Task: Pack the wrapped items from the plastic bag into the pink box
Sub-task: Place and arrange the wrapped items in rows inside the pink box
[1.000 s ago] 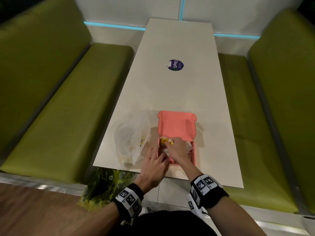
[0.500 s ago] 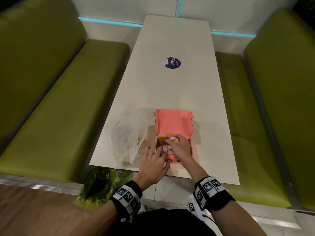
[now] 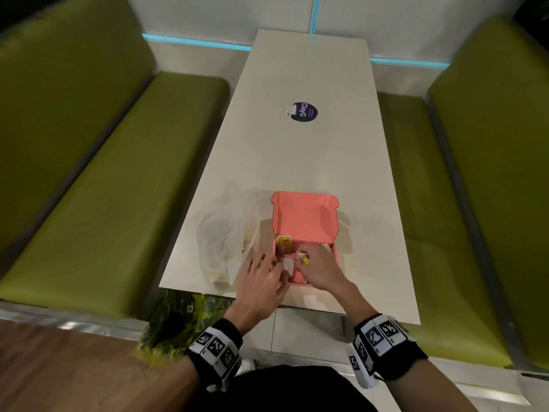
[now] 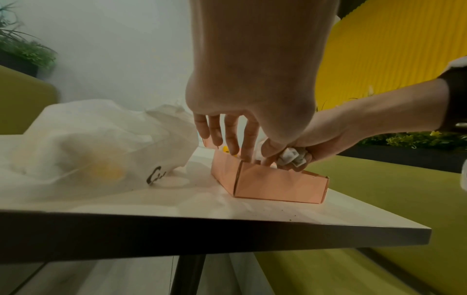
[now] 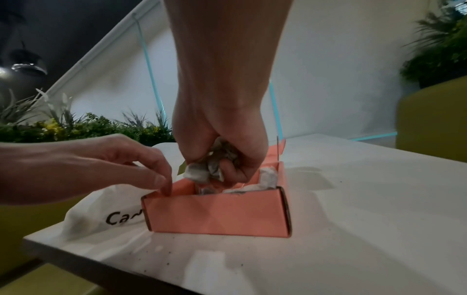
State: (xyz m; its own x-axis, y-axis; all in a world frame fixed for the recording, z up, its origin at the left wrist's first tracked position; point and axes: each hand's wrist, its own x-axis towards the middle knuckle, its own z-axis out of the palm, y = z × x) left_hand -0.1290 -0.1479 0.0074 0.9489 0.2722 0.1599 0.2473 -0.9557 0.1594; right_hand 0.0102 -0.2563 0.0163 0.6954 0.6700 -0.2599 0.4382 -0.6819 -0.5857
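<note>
The pink box (image 3: 304, 224) stands open near the table's front edge, its lid raised at the back. My right hand (image 3: 315, 263) hovers over the box's middle and grips a crumpled white wrapped item (image 5: 197, 172) with a bit of yellow showing. Another wrapped item (image 3: 283, 242) sits in the back left corner, and more white wrapped items (image 5: 267, 177) lie along the right side. My left hand (image 3: 276, 266) rests its straight fingertips (image 4: 246, 153) on the box's near left rim. The white plastic bag (image 3: 225, 239) lies just left of the box, something yellow showing through it.
The long white table (image 3: 297, 162) carries a round dark sticker (image 3: 304, 112) further back. Green bench seats (image 3: 104, 188) flank both sides. A green-yellow bag (image 3: 175, 322) sits on the floor below the table's near left corner.
My right hand has drawn slightly toward the near side of the box, still holding the wrapped item. One wrapped item now sits uncovered in the back left corner. My left hand stays at the rim.
</note>
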